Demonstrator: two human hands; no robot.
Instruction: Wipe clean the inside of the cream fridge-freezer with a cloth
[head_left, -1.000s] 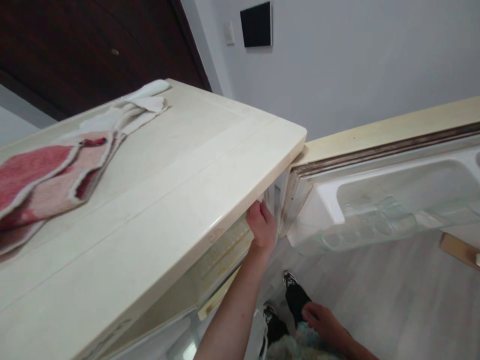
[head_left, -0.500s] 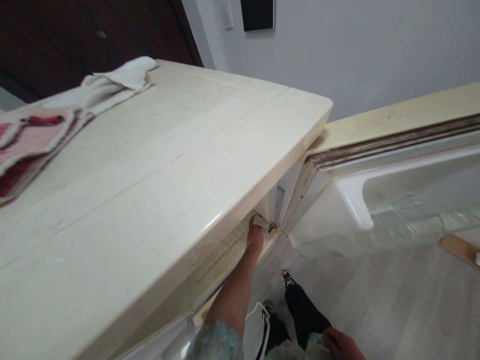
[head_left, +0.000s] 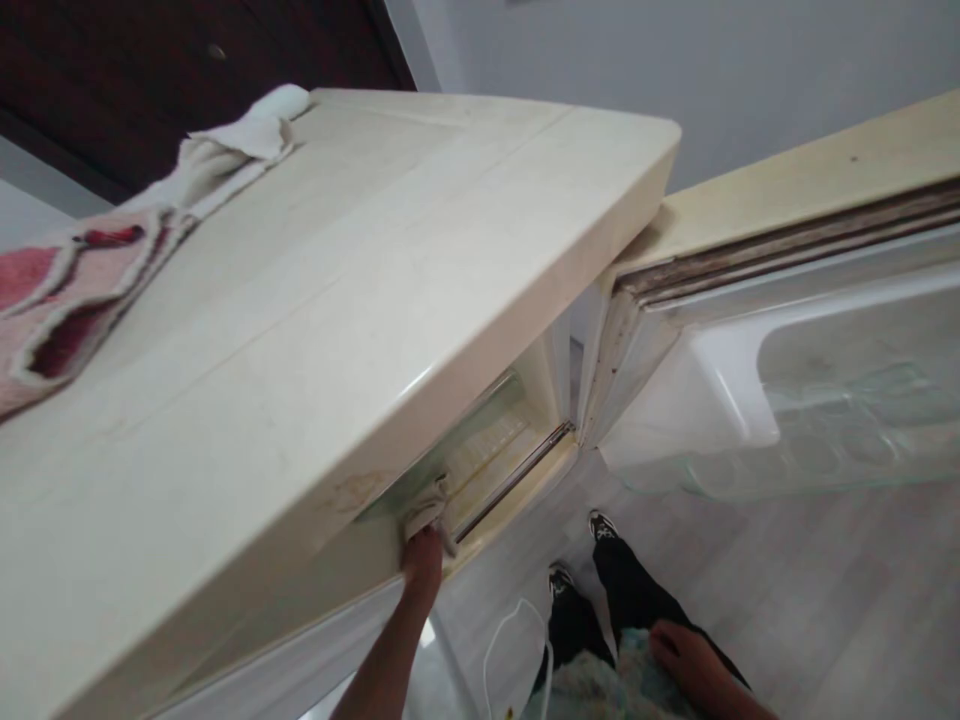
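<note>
My left hand is closed around a crumpled pale cloth and reaches under the top's front edge. It presses the cloth inside the open cream refrigerator, by the front edge of a clear shelf with a metal-looking strip along it. My right hand hangs low by my clothing and dark trousers, away from the refrigerator. Its fingers are too small and blurred to make out. The refrigerator door stands open on the right, with a clear door shelf on its inner side.
A pink and white towel lies folded on the refrigerator top at the left. A white cord loops near my feet on the grey floor. A dark door and a pale wall stand behind.
My left hand has slid the cloth from the hinge-side corner leftward along the refrigerator's front inside edge. More of the clear shelf shows. The camera view has shifted slightly.
</note>
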